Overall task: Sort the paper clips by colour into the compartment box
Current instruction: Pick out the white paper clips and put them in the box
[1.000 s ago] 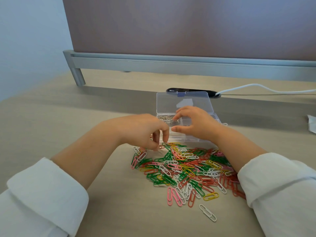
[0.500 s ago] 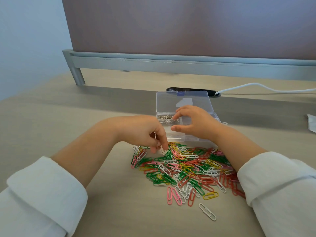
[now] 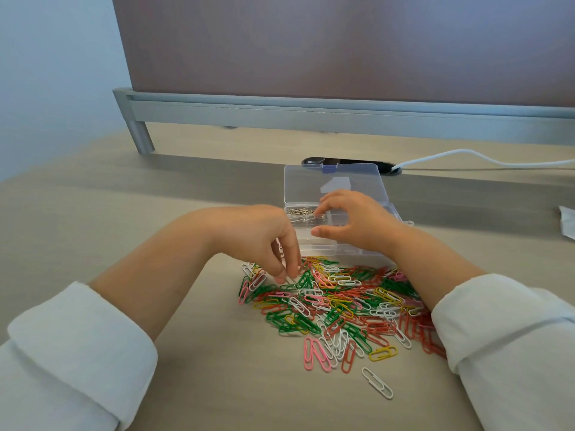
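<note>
A heap of paper clips [image 3: 339,303] in green, red, yellow, pink and white lies on the desk in front of me. Behind it stands the clear compartment box [image 3: 314,248] with its lid [image 3: 329,185] open and leaning back. Silver clips [image 3: 303,213] lie in its back-left compartment. My left hand [image 3: 264,241] points down at the heap's left edge, its thumb and fingertips pinching a thin silver clip [image 3: 292,279]. My right hand [image 3: 357,223] hovers over the box with loosely curved fingers, thumb apart from them, index tip beside the silver clips.
A single white clip [image 3: 377,383] lies apart near the front. A white cable [image 3: 473,157] runs from a black desk grommet [image 3: 348,163] behind the box. A grey metal partition rail [image 3: 311,116] crosses the back. A white paper scrap [image 3: 567,220] lies at the right edge.
My left hand has dropped from beside the box down to the heap's left edge, where its fingertips close on a clip. My right hand has stayed over the box.
</note>
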Demonstrator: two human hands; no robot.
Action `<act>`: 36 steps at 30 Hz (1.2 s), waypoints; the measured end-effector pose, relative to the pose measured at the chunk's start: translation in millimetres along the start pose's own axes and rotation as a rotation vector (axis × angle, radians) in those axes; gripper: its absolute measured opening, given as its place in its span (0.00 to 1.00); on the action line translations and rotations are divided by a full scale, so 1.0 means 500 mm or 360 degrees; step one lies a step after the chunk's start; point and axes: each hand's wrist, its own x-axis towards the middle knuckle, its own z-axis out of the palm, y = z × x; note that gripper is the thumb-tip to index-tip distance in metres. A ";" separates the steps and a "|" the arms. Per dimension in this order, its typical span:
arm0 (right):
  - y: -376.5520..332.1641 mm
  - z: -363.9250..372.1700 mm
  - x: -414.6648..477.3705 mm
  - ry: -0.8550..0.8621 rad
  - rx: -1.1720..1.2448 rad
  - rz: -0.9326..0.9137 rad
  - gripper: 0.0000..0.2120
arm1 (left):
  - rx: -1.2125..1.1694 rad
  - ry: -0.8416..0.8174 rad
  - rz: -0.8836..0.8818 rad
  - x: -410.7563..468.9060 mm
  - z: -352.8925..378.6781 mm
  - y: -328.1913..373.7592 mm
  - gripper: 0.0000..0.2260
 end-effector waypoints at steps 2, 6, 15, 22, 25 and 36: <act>0.001 -0.001 0.000 -0.0002 0.0005 0.0002 0.18 | -0.0024 0.0001 -0.0015 -0.005 -0.006 0.004 0.09; 0.001 -0.002 -0.001 -0.0005 0.0029 0.0005 0.18 | -0.0213 0.0166 -0.0008 -0.016 -0.021 0.003 0.08; -0.001 -0.004 -0.002 -0.0011 0.0029 0.0014 0.18 | -0.0326 0.1638 -0.0167 0.096 0.027 -0.074 0.03; -0.003 -0.002 -0.002 0.0000 0.0014 0.0022 0.18 | -0.0045 0.1395 -0.0176 0.106 0.032 -0.077 0.07; -0.004 -0.002 -0.002 -0.0007 0.0015 0.0024 0.18 | -0.0039 0.1398 -0.0061 0.091 0.031 -0.080 0.09; 0.000 -0.020 -0.012 -0.0045 -0.0038 0.0098 0.18 | 0.0376 0.0716 0.0185 0.014 0.033 -0.095 0.08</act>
